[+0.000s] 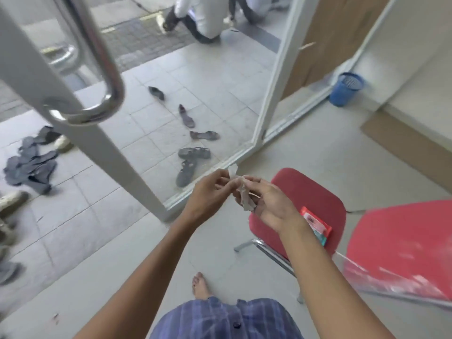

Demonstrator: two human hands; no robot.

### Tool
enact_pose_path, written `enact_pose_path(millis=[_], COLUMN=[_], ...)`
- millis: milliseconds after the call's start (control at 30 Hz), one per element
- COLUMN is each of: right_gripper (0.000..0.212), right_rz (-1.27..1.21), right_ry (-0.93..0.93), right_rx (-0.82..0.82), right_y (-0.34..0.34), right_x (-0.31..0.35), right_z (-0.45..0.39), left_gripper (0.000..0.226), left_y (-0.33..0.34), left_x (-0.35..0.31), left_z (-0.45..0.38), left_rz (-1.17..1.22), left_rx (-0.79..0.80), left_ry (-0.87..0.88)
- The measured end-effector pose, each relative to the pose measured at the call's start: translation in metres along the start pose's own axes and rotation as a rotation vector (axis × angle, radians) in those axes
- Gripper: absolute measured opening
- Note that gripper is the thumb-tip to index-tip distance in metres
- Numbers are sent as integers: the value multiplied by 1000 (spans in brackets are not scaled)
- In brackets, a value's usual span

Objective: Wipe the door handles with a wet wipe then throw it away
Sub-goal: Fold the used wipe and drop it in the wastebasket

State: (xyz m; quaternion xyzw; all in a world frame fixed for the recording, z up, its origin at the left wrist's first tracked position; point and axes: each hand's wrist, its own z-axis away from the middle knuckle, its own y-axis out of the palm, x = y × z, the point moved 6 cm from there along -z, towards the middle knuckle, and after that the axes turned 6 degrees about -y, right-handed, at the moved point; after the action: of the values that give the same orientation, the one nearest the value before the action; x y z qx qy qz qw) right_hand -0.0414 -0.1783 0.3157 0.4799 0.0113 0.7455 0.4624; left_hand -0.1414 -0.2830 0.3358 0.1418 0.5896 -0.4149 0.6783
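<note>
Greyish, limp and light, the wet wipe (245,201) hangs pinched between left hand (212,192) and right hand (271,204), likely best spread by its corners.

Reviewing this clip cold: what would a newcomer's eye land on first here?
Probably the two hands at centre, the left hand and right hand pinching a greyed wet wipe between them. Next, the steel door handle looming upper left, and the red chair holding a wipes packet.

left hand (211,192), right hand (271,206) — together, fingers pinching
</note>
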Motion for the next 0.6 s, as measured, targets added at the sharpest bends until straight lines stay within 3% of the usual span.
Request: enact_pose_path(millis=[267,433,533,600], right_gripper=[11,33,19,22], right_rz=[28,142,209,280], right_ry=[-172,-289,-349,-374], right_rx=[-219,-329,-371,-379], right_y=[-142,-219,-260,-288], right_x=[35,63,80,89], right_z=[86,149,185,210], left_gripper=[23,11,13,14], left_y=[158,251,300,334], left_x=[-41,-72,-97,-116], left_z=[15,39,54,65], left_rz=[-46,1,21,29], left_rx=[193,311,350,377], left_ry=[6,34,91,130])
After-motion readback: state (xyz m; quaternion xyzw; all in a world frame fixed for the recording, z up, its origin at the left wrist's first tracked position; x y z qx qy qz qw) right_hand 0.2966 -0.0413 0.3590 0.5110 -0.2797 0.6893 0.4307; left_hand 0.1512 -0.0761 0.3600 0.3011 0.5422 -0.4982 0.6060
